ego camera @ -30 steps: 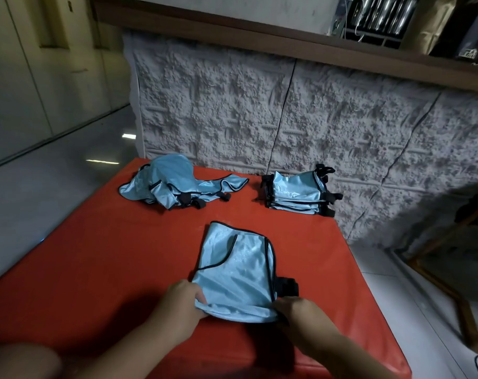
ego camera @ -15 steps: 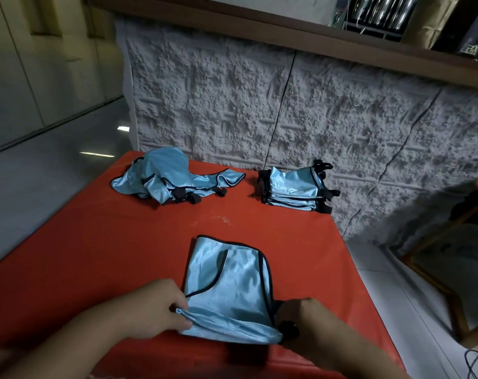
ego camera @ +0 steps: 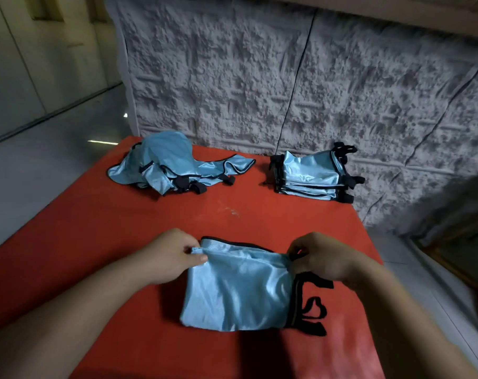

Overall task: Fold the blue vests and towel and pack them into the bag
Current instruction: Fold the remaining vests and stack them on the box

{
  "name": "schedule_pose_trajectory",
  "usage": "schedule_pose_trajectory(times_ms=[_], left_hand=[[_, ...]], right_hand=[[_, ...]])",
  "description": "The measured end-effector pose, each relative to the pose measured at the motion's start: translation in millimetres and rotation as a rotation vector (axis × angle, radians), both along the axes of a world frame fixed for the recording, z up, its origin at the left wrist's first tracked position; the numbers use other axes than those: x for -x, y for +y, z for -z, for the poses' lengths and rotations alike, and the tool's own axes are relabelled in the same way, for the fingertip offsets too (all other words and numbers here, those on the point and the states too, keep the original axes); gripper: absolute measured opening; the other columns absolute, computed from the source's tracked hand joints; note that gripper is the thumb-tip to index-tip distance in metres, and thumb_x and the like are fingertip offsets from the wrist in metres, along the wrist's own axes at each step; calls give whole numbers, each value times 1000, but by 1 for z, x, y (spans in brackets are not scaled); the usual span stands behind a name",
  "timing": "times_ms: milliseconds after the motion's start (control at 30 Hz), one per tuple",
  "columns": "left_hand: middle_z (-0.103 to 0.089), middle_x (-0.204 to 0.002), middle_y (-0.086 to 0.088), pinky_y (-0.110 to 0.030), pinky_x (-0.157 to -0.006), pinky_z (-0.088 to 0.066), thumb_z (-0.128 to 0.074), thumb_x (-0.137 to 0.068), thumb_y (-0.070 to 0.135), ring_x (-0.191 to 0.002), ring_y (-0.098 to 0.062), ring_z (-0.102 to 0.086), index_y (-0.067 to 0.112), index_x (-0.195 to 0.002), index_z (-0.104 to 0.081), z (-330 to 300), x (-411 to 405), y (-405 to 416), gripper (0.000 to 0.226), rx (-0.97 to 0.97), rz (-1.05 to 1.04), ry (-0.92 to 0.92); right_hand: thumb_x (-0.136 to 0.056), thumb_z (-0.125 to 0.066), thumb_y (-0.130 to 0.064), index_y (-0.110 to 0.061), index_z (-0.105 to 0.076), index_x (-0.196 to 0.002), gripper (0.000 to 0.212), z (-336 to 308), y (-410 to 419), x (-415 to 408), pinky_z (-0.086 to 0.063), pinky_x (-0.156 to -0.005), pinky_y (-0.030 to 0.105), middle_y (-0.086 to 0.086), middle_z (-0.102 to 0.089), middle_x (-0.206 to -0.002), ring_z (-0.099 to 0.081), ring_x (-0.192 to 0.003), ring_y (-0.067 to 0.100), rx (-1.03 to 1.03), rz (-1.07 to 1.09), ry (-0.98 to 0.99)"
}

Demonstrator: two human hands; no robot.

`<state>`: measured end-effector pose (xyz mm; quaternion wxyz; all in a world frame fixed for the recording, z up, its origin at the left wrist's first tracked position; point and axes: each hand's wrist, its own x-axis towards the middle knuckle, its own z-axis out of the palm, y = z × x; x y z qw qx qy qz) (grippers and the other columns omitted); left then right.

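On the near half of the red table (ego camera: 101, 242), a folded blue vest (ego camera: 238, 291) lies flat, black-trimmed, with black straps (ego camera: 313, 307) spilling off its right edge onto the red surface.

Left hand (ego camera: 175, 255): thumb and fingers pinched on the vest's far-left corner, fabric bunched between them. Right hand (ego camera: 318, 258): fingers curled, pinching the far-right corner where the black trim meets the straps. Both forearms come in from the bottom edge, one each side of the vest. The top layer is folded over so its edge sits just short of the far black-trimmed edge, which shows as a thin strip between the two hands.

Far left of table: loose pile of unfolded vests (ego camera: 172, 168), crumpled, black buckles and straps sticking out at the front. Far right, well apart from that pile: neat stack of folded vests (ego camera: 311, 173), several layers, straps at both ends, sitting close to the textured grey wall (ego camera: 259, 77).

Pale scuff mark (ego camera: 228, 207) on the table between the far items and the vest in hand. Can't see a bag or a towel in this view.

Grey tiled floor (ego camera: 41, 160) to the left of the table.
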<state>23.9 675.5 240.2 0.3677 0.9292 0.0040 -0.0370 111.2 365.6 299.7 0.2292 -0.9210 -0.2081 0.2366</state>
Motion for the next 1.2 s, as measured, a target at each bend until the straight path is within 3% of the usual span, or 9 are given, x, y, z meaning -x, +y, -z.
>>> schedule_pose_trajectory(times_ms=[267, 400, 533, 633, 767, 867, 1000, 1100, 1200], left_hand=[[-33, -52, 2, -27, -47, -20, -74, -89, 26, -49, -10, -26, 13, -55, -41, 32, -42, -5, 49, -22, -156, -21], [-29, -49, 5, -34, -51, -22, -72, -90, 28, -48, -13, -26, 17, -52, -33, 39, -55, -2, 56, -65, -192, -29], [-34, -48, 3, -34, -51, -27, -72, -89, 34, -48, -17, -34, 16, -53, -35, 48, -62, -4, 54, -128, -268, -7], [-63, -80, -5, -37, -74, -48, -72, -88, 41, -82, -27, -62, 17, -83, -60, 42, -56, -17, 27, -273, -375, -65], [-58, -132, -9, -42, -106, -47, -67, -80, 16, -123, -32, -55, 14, -130, -57, 44, -25, -58, 51, -387, -224, -463], [-53, -147, -12, -36, -116, -35, -50, -72, 21, -140, -26, -46, 4, -137, -57, 79, -1, -75, 68, -542, 49, -355], [-43, -156, -11, -46, -114, -23, -32, -97, 41, -148, -24, -32, 5, -148, -46, 105, 5, -73, 64, -667, 40, -158], [-37, -160, -8, -49, -115, -21, -21, -103, 54, -150, -23, -29, 7, -151, -40, 104, 4, -71, 70, -681, -14, -96], [-30, -163, -6, -49, -117, -17, -11, -102, 61, -152, -22, -24, 10, -154, -35, 103, 4, -73, 77, -644, -59, -25]], right_hand=[[-73, -80, -10, -16, -76, -83, 12, 51, 10, -36, -45, -47, 24, 2, -69, -61, -56, -46, 10, -192, 263, -50], [-73, -85, -24, -29, -72, -73, 14, 75, 19, -47, -49, -62, 21, -9, -71, -69, -64, -62, 3, -165, 286, -235], [-75, -80, -30, -27, -75, -96, 22, 88, 26, -50, -50, -73, 27, -7, -73, -88, -69, -88, 18, -79, 382, -307], [-82, -74, -39, -23, -67, -124, 46, 85, 35, -41, -48, -94, 38, 4, -71, -115, -61, -111, 30, 58, 445, -528], [-80, -66, -11, -13, -66, -121, 41, 75, 75, 17, -46, -99, 37, 5, -68, -113, -59, -106, 25, -231, 122, -820], [-92, -44, -22, -16, -55, -137, 47, 108, 90, 56, -38, -115, 37, 1, -62, -131, -55, -125, 21, -100, -88, -622], [-105, -15, -52, -14, -13, -162, 67, 136, 69, 44, 13, -121, 32, -1, -6, -168, 4, -155, 14, 157, -95, -439], [-104, -19, -61, -14, -33, -157, 72, 142, 58, 28, -3, -122, 39, 3, -29, -164, -11, -153, 15, 235, -36, -605], [-101, -12, -66, -24, -9, -162, 74, 138, 46, 8, 7, -125, 41, -5, -7, -170, 6, -156, 11, 282, 4, -453]])
